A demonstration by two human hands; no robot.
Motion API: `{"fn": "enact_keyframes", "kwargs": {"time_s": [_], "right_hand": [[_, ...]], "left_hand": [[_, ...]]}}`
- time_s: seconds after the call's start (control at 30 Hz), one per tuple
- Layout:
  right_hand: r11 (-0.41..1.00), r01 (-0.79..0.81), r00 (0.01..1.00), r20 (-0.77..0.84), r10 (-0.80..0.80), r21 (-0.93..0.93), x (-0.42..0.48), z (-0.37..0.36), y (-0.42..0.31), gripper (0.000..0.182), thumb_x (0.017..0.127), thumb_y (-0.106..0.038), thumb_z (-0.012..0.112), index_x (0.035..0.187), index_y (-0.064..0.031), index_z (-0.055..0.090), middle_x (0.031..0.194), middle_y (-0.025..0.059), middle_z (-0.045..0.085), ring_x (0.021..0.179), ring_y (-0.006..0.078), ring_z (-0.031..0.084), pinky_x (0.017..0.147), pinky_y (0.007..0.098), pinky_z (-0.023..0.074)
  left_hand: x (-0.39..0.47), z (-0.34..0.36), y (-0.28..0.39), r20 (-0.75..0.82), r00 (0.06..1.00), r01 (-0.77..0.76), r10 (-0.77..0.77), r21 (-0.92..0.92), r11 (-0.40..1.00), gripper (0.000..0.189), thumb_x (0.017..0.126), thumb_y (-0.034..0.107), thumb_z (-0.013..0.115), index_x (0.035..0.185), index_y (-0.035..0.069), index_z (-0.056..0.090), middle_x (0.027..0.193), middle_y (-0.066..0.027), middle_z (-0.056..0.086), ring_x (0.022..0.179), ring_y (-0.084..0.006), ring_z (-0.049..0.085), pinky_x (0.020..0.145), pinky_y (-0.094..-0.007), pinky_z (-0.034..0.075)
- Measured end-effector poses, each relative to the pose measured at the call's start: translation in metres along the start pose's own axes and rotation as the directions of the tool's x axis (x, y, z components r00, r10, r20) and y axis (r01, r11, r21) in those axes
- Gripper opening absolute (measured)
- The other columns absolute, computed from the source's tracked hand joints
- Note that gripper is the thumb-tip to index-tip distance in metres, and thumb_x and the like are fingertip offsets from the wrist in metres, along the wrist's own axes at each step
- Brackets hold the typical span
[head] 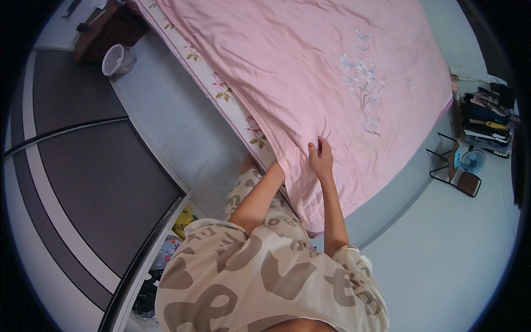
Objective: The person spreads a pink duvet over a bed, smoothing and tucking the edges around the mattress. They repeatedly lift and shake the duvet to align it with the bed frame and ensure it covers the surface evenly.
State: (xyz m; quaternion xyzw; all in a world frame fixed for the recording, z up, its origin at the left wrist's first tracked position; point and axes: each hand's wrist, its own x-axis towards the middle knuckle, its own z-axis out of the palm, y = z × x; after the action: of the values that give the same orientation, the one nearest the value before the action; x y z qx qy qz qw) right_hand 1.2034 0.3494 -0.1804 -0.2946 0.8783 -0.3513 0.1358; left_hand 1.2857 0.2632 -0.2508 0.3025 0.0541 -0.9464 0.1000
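Observation:
A pink quilt (265, 50) with embroidered blossom branches (363, 79) covers most of the bed before me. My right hand (322, 161) is on top of the quilt near its lower corner, thumb and fingers bent into the cloth, with creases running out from the fingertips. Under the quilt's near edge goes my left forearm (263, 199); the cloth hides my left hand and whatever it touches. Along the bed's side, a white mattress cover (232, 101) with printed roses shows beneath the quilt.
Left of the bed runs a tiled floor strip (174, 103) beside a dark sliding-door wardrobe (95, 191). Bags (182, 222) sit in its open end. A white wastebasket (118, 60) stands farther off. To the right are a folding chair (452, 166), a blue fan (471, 159) and stacked clothes (487, 120).

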Motion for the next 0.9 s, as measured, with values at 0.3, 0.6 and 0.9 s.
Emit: {"fn": "enact_keyframes", "kwargs": {"time_s": [0.3,0.6,0.9], "right_hand": [[0.967,-0.215,0.963,0.192,0.187,0.137,0.007,0.0,-0.004,0.023,0.071,-0.018,0.068,0.079,-0.0011,0.054,0.058,0.0064,0.047,0.055,0.0148,0.041,0.053,0.0288,0.0382],[0.901,-0.24,0.949,0.281,0.14,0.361,0.013,-0.009,0.025,0.021,0.07,-0.02,0.07,0.079,-0.0027,0.062,0.059,0.0064,0.054,0.06,0.0156,0.053,0.06,0.0265,0.0446],[0.917,-0.178,0.978,-0.169,0.124,-0.356,0.106,-0.02,0.085,0.025,0.072,-0.012,0.062,0.093,0.0002,0.058,0.081,0.0188,0.062,0.077,0.0367,0.059,0.071,0.0423,0.0466]], "left_hand": [[-0.006,-0.006,0.007,-0.022,1.0,0.015,-0.014,0.029,0.999,0.051,0.087,0.036,0.049,0.127,0.005,0.041,0.125,-0.0149,0.047,0.113,-0.0282,0.047,0.094,-0.0497,0.04],[-0.001,-0.006,0.017,-0.03,0.999,0.047,-0.045,0.079,0.996,0.05,0.087,0.036,0.05,0.126,0.005,0.042,0.124,-0.0149,0.048,0.112,-0.028,0.048,0.094,-0.0493,0.04],[0.007,-0.004,0.022,-0.061,0.993,0.104,-0.098,0.112,0.988,0.049,0.087,0.035,0.05,0.126,0.005,0.042,0.123,-0.0148,0.049,0.111,-0.0277,0.049,0.094,-0.0488,0.041]]}}
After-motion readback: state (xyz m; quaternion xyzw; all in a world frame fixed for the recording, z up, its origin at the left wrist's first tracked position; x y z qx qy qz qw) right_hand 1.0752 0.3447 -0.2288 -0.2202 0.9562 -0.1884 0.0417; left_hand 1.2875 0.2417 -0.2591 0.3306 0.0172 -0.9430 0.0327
